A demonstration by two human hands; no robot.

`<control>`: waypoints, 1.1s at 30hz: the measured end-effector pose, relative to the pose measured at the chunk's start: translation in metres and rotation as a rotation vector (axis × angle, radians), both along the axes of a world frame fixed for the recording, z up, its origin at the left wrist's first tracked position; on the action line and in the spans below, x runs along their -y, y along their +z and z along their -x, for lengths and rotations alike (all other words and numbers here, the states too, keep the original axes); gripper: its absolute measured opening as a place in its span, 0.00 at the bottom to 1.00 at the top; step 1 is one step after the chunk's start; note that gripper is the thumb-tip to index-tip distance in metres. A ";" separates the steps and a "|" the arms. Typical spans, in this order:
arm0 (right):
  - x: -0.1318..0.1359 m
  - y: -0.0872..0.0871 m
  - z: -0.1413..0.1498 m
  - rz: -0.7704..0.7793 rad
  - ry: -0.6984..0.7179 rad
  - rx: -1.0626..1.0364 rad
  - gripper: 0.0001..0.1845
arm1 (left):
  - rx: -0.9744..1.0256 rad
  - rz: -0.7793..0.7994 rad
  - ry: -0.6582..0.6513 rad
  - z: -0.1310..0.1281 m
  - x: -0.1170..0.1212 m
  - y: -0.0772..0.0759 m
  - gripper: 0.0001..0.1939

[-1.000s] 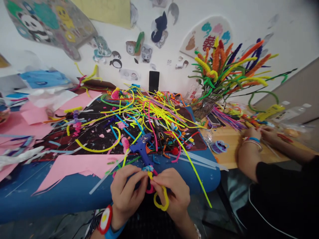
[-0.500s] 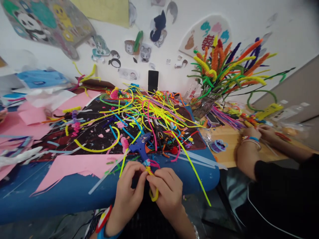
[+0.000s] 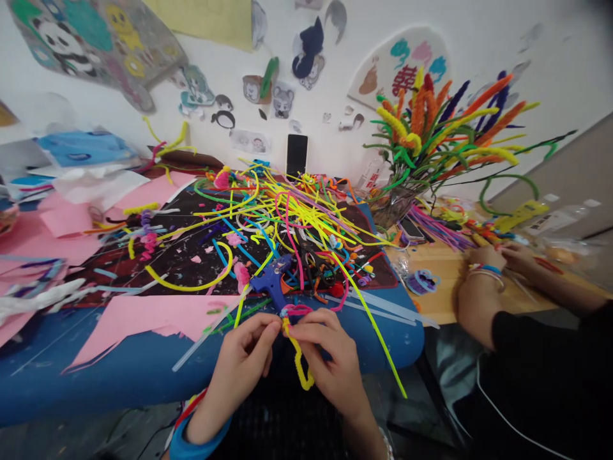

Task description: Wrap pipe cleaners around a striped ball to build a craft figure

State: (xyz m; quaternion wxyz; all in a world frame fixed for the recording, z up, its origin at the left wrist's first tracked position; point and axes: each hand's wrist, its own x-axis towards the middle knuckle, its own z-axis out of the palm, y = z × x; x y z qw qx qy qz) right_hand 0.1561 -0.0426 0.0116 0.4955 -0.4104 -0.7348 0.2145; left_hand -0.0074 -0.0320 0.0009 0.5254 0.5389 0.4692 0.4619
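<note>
In front of the blue table edge, my left hand and my right hand meet with closed fingertips at a yellow pipe cleaner. Its lower part hangs as a bent loop beside my right hand. Pink and light-blue fuzzy bits show at its upper end, partly hidden by the fingers. Just beyond my fingertips lies a blue glue gun, with a clear glue stick running out of its back end to the left.
Loose yellow pipe cleaners pile over a dark mat. Pink sheets lie left. A phone leans on the wall. Scissors and glue sticks lie right. Another person's hands work by a vase of pipe-cleaner stems.
The yellow loop now hangs lower and shows more fully between my hands. My right hand's fingers have spread a little, and my left wrist has turned, showing more of its blue band.
</note>
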 end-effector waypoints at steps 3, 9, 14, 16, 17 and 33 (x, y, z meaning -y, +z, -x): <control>-0.002 -0.001 -0.001 -0.121 0.014 0.051 0.16 | 0.037 0.110 -0.086 0.002 0.000 0.000 0.24; -0.002 0.001 -0.001 -0.126 0.090 0.030 0.16 | 0.179 0.160 -0.233 0.002 -0.002 0.002 0.22; 0.002 0.002 -0.002 -0.063 0.115 0.045 0.12 | 0.132 0.059 -0.185 0.006 -0.002 0.001 0.14; 0.003 0.002 -0.002 -0.036 0.098 0.032 0.09 | 0.048 -0.033 -0.160 0.009 -0.001 0.002 0.09; 0.003 0.002 -0.001 -0.035 0.097 0.030 0.07 | 0.006 -0.080 -0.157 0.011 0.000 0.003 0.08; 0.010 0.009 -0.001 0.112 0.032 0.018 0.09 | -0.547 -0.831 0.213 0.006 -0.001 -0.001 0.12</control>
